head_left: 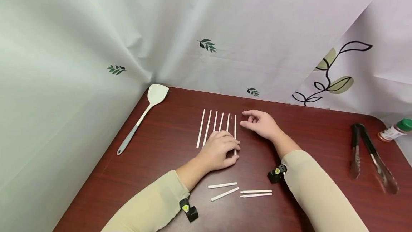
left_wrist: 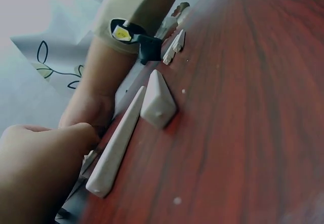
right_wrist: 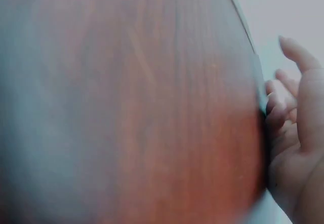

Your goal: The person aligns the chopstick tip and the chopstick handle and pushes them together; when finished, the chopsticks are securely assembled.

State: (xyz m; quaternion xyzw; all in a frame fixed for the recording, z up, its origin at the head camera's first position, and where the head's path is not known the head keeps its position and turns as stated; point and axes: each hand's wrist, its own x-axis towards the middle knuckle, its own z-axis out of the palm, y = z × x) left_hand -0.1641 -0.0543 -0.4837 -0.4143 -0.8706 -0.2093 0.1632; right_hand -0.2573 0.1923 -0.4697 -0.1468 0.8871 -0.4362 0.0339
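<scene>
Several thin white sticks [head_left: 200, 129] lie in a near-parallel row on the dark red table. My left hand [head_left: 219, 151] rests over the near ends of the row, partly hiding some. Its fingertips are at the lower part of the rightmost white stick [head_left: 235, 126], with a gap between forefinger and thumb. Just right of that stick's far end is my right hand [head_left: 260, 122], thumb and forefinger apart, holding nothing. Nearer the front lie two short, thicker white sticks [head_left: 222, 185] and two short white sticks with narrowed tips [head_left: 256, 191].
A white spatula [head_left: 156, 94] with a grey handle lies at the table's left. Black-handled tongs [head_left: 373, 149] and a green-capped bottle [head_left: 391, 133] are at the right. Patterned white cloth [head_left: 231, 63] hangs behind the table [head_left: 154, 185] and along its left side.
</scene>
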